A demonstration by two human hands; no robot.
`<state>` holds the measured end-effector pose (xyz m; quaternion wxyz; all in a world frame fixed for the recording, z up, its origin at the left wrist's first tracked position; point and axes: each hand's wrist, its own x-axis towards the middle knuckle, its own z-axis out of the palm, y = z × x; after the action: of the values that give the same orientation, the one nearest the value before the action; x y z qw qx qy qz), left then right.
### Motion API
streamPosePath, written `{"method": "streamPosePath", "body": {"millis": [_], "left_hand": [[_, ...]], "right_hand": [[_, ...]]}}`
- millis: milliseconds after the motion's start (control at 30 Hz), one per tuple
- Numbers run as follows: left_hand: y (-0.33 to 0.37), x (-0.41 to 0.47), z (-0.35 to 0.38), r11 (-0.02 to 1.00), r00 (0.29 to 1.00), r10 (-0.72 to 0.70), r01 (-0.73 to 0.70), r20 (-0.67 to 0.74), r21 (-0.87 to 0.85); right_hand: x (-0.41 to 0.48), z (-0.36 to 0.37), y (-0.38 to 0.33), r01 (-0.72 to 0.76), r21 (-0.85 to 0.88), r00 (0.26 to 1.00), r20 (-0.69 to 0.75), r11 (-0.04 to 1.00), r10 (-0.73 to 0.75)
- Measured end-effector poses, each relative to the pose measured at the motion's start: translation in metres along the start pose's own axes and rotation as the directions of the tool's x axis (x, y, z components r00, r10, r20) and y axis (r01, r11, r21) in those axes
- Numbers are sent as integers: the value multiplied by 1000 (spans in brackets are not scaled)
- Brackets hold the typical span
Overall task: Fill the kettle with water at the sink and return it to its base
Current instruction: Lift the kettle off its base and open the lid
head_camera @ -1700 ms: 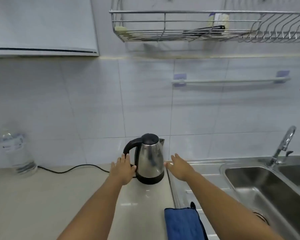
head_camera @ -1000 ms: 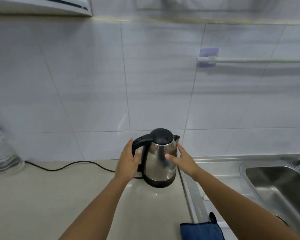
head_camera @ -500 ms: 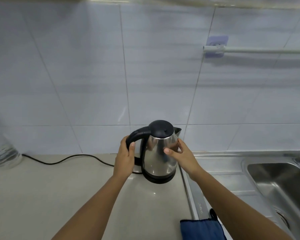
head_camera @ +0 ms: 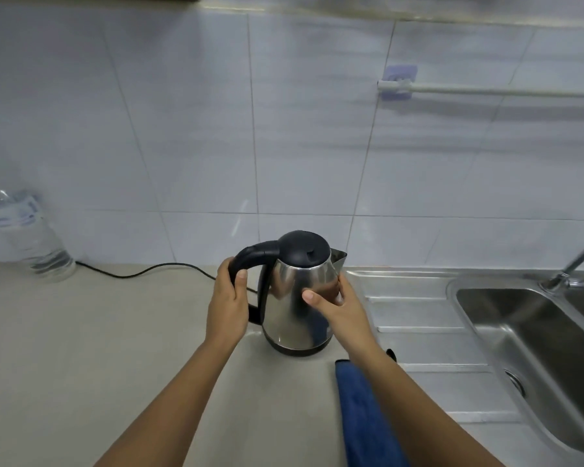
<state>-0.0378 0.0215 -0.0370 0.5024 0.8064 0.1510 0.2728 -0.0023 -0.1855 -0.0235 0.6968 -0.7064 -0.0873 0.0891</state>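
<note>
White tiled wall (head_camera: 189,129), beige countertop (head_camera: 81,365)

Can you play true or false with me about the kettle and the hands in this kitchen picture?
1. The left hand is wrapped around the kettle's black handle. True.
2. The right hand is turning the tap. False: it rests on the shiny side of the kettle.
3. The kettle's lid is open. False: the black lid is shut.
4. The sink is to the right of the kettle. True.
5. A blue cloth lies on the counter near the right arm. True.
</note>
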Motion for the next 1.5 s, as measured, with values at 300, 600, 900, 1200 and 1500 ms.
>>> {"method": "streamPosePath", "body": {"millis": [300,600,900,1200,1500], "left_hand": [[-27,-88,-29,998,999,-53,53,5,-19],[-36,-119,-37,997,996,-79,79,40,-9],[-18,-118,-51,993,993,-70,60,94,105],[71,-90,2,723,911,213,-390,353,571],[65,-87,13,684,913,237,-400,333,610]], "right_hand": [[-84,9,40,-49,-13,999,1,999,49],[-116,10,55,-53,-61,998,-18,997,52],[-120,2,48,-83,-77,996,35,994,86],[-121,2,36,-37,-168,997,58,985,48],[-118,3,51,-61,-270,997,21,961,70]]}}
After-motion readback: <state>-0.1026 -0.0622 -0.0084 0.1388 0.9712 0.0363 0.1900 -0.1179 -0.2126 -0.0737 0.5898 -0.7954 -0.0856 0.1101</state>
